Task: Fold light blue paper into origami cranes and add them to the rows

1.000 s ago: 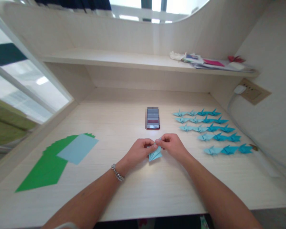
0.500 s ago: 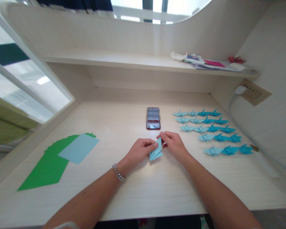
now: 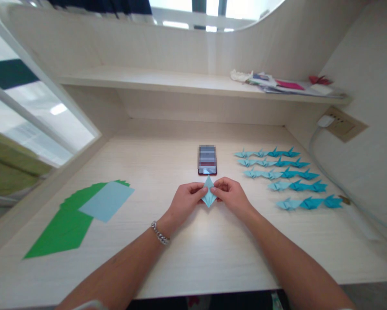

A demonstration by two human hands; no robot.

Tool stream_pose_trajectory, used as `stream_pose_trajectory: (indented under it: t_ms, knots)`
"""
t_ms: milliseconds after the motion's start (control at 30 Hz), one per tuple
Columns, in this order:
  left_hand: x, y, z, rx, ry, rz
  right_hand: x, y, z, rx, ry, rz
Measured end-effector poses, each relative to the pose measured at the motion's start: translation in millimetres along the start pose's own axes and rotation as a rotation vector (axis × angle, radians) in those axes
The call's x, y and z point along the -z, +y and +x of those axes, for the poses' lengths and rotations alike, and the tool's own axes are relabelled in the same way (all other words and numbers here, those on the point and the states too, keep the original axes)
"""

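Note:
A light blue folded origami paper (image 3: 209, 199), shaped like a narrow diamond, is held between both hands just above the desk. My left hand (image 3: 188, 200) pinches its left edge, thumb on top and fingers behind. On the opposite edge my right hand (image 3: 233, 196) grips in the same way, its thumb pressed near the paper's middle. The diamond's upper tip points at the phone (image 3: 207, 160), which lies just beyond. Fingers under the paper are partly hidden.
Rows of blue folded paper cranes (image 3: 286, 174) stand on the right of the desk. Fanned green paper sheets (image 3: 59, 228) lie at left, a light blue sheet (image 3: 106, 201) on top. A cable (image 3: 329, 172) runs from the wall socket (image 3: 343, 125). Papers (image 3: 290, 85) rest on the shelf.
The folded paper has turned from a fanned, tilted shape to an upright diamond facing me. My right hand has moved down its edge, and both thumbs now press on its front.

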State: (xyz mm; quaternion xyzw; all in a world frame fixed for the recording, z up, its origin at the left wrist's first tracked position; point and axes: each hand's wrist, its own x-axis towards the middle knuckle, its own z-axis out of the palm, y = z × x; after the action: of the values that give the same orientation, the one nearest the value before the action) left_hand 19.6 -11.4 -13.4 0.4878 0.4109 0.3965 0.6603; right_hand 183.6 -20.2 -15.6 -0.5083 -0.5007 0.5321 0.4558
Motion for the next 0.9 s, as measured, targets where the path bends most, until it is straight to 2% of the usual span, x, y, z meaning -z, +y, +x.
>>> stream_pose_trajectory:
  t_ms: [133,367,600,900]
  knots:
    - [-1.8,3,-1,0.022,0.013,0.004,0,-2,0,0.022,0.028,0.004]
    - [-3.8,6,-3,0.005,0.051,0.062,-1,1,-1,0.033,-0.005,-0.037]
    - [2.2,-3,1,-0.078,0.083,0.128,-2,1,-4,0.082,0.005,-0.133]
    - [5.3,-6,3,-0.135,0.079,0.212,-5,1,-5,0.074,-0.001,-0.108]
